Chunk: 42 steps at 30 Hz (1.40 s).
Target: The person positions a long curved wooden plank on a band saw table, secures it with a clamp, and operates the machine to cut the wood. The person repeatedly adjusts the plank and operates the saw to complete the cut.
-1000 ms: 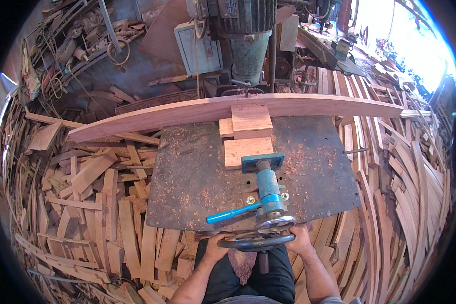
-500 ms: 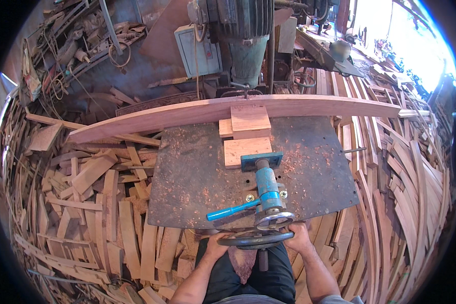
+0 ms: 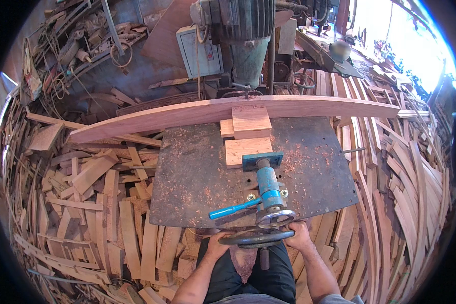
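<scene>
Both of my hands grip the dark handwheel (image 3: 256, 239) at the near edge of the metal machine table (image 3: 187, 172). My left hand (image 3: 219, 244) is closed round its left rim, my right hand (image 3: 297, 235) round its right rim. Just beyond it is a smaller chrome handwheel (image 3: 275, 218) on a blue screw clamp (image 3: 268, 185) with a blue lever (image 3: 230, 209). The clamp's plate (image 3: 262, 161) meets wooden blocks (image 3: 248, 151). Past these, a long wooden board (image 3: 182, 115) stands on edge across the table, beneath the machine's spindle head (image 3: 248, 63).
Wood shavings (image 3: 299, 157) are scattered over the table. Offcuts (image 3: 93, 172) pile up on the left, and long curved strips (image 3: 380, 223) lie on the right. A grey electrical box (image 3: 199, 52) hangs beside the motor (image 3: 243, 19) at the back.
Almost nothing differs. The view has shifted very slightly, and both hands stay on the handwheel, with the board and clamp in place.
</scene>
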Each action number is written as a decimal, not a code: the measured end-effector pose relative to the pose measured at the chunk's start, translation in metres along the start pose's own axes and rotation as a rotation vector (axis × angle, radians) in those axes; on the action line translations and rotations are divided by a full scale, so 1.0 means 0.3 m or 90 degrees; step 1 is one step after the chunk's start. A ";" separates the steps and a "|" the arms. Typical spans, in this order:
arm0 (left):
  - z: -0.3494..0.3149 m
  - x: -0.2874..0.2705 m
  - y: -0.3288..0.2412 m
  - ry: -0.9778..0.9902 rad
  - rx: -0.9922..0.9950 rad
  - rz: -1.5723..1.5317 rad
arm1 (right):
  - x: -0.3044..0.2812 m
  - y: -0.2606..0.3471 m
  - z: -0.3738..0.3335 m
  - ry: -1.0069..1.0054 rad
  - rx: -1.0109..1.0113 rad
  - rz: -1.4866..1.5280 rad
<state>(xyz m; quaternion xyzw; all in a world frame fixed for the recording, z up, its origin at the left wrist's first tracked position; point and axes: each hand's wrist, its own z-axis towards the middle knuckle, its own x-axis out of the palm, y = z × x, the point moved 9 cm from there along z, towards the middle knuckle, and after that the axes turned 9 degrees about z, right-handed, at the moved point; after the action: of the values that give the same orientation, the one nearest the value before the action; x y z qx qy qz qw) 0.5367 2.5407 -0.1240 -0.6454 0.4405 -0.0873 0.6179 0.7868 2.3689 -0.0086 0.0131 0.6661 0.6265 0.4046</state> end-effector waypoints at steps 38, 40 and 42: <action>-0.013 -0.037 -0.125 0.021 0.094 -0.074 | 0.046 -0.127 -0.021 -0.075 -0.016 0.195; -0.012 -0.035 -0.122 0.031 0.094 -0.073 | 0.044 -0.122 -0.021 -0.078 -0.021 0.184; -0.005 -0.026 -0.115 0.047 0.088 -0.069 | 0.036 -0.102 -0.020 -0.079 -0.042 0.161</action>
<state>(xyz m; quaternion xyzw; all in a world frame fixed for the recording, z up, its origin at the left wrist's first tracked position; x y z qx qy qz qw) 0.5470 2.5398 -0.0902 -0.6202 0.4206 -0.1745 0.6387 0.7913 2.3631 -0.0408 0.1222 0.6118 0.6920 0.3632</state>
